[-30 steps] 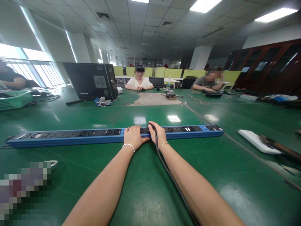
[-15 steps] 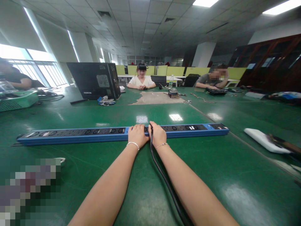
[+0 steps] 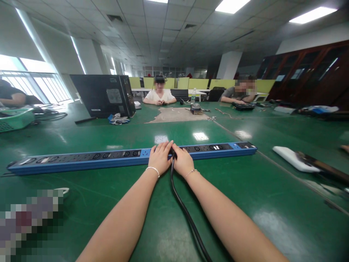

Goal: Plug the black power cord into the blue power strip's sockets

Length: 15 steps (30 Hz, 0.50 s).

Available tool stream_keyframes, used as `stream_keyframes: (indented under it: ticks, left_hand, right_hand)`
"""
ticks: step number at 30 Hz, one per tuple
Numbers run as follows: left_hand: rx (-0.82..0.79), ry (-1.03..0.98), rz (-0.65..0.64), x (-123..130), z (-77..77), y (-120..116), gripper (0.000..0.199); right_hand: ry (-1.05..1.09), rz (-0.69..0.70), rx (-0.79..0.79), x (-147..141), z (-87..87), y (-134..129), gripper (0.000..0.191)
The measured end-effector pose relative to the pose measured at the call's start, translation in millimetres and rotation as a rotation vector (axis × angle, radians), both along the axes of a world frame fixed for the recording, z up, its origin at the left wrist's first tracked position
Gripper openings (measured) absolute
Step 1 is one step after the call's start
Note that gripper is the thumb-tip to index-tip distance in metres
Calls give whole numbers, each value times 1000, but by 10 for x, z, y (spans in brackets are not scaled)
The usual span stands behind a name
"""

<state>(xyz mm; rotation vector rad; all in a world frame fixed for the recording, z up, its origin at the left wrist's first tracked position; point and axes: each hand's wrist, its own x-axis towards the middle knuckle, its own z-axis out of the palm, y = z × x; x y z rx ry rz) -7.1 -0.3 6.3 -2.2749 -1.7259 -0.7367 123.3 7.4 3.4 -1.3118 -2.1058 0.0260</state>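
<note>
A long blue power strip [image 3: 81, 165] with a black socket face lies across the green table. My left hand [image 3: 159, 158] is closed over its middle, fingers over the far edge and thumb toward the cord. Beside it, my right hand [image 3: 183, 161] grips the end of a black power cord [image 3: 182, 204] against the sockets. The fingertips of both hands meet there and cover the cord's plug end, so I cannot see whether it sits in a socket. From between my hands the cord runs down toward me.
On the right lies a white object [image 3: 291, 158] with a dark bar across it. A black computer case [image 3: 100, 95], gloves [image 3: 118, 119] and a green basket [image 3: 16, 120] stand farther left. People sit around the table. A blurred object [image 3: 29, 218] is at lower left.
My right hand has turned inward, and its fingers have come together with my left hand's over the cord end. The view has shifted slightly to the right.
</note>
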Motion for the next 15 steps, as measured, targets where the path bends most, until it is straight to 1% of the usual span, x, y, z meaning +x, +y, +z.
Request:
stream_keyframes:
  ticks: [2,3,7,10,13,15]
  left_hand:
    - [-10,13,-71,31,8,-13,60]
    - [-21,11,-84,44,13,-14,59]
    - [-52,-46,-47,92,43,10,48]
    - [-53,-76,-18,136,69,45,41]
    - [-47,-79,5,170,81,78,39]
    - [-50,-71,9,177,76,92,39]
  right_hand:
    - [14,22,-19,41,7,10,55]
    - [14,39,-27,61,8,18,56]
    - [-11,101,-49,133,-13,46,58]
    - [-53,79,-43,170,-41,50,61]
    - [-105,55,-41,182,-62,44,61]
    - [-102,34,-31,177,-74,38,59]
